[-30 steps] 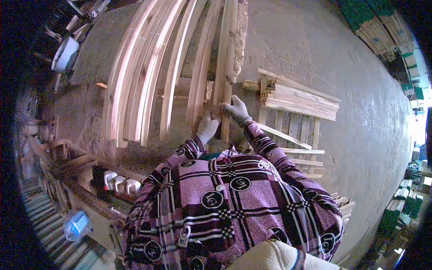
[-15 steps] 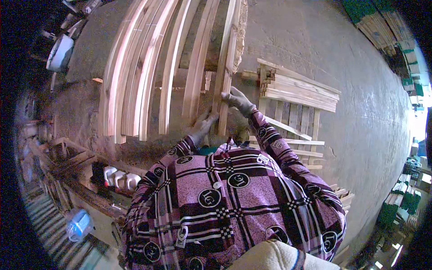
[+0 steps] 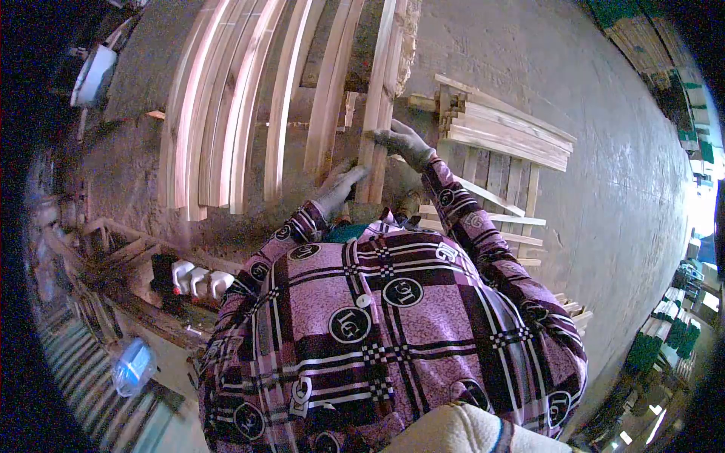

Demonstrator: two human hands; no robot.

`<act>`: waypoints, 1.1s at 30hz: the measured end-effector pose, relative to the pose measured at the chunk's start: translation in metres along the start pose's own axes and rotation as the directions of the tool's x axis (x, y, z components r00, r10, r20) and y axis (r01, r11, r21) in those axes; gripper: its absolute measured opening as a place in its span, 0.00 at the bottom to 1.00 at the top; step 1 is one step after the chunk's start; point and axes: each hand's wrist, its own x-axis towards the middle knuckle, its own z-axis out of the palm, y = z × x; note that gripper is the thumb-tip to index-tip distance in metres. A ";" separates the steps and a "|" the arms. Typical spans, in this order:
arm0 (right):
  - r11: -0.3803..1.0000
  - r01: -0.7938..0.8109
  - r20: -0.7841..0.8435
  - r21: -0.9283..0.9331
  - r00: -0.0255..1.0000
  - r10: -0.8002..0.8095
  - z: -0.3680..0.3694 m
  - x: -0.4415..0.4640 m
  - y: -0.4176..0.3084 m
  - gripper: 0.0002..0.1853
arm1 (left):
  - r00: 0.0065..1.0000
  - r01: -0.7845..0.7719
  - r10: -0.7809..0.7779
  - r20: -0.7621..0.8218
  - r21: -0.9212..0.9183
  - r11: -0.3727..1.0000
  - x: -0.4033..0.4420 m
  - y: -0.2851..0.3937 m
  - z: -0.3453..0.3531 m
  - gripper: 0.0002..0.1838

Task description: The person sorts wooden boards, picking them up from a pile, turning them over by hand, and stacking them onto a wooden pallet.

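Two long wooden slats point(image 3: 384, 98) lie side by side in front of me, their near ends between my hands. My right hand point(image 3: 409, 146) is closed over their right side, with its fingers across the top face. My left hand point(image 3: 339, 190) is at the left edge near the slat ends, its fingers stretched out; their tips are partly blurred. Left of it lies another pair of slats point(image 3: 326, 128), a little apart from the ones at my hands. Both hands look covered by pale gloves.
More long slats point(image 3: 219, 113) run in parallel at the left. A stack of shorter boards point(image 3: 506, 136) rests on slatted wood at the right. White jugs point(image 3: 200, 279) and a wooden frame point(image 3: 113, 241) stand at the lower left. Bundled timber point(image 3: 642, 49) lies far right.
The two slats between my hands have come together, closing the gap between them. My right hand has shifted up and over the slats; my left hand stays beside their ends.
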 end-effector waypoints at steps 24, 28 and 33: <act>0.917 0.307 -0.003 -0.256 0.948 -0.319 -0.005 0.014 0.003 0.20 | 0.895 0.431 -0.309 0.323 -0.440 0.788 -0.009 -0.018 0.000 0.20; 0.957 0.072 -0.115 -0.281 0.988 -0.108 -0.007 0.011 0.008 0.18 | 0.936 0.319 -0.260 0.238 -0.258 0.912 0.003 -0.049 -0.008 0.18; 0.994 0.070 -0.078 0.088 0.995 -0.063 0.020 -0.009 -0.003 0.15 | 0.986 0.080 -0.057 0.159 -0.140 0.987 -0.022 -0.012 -0.006 0.21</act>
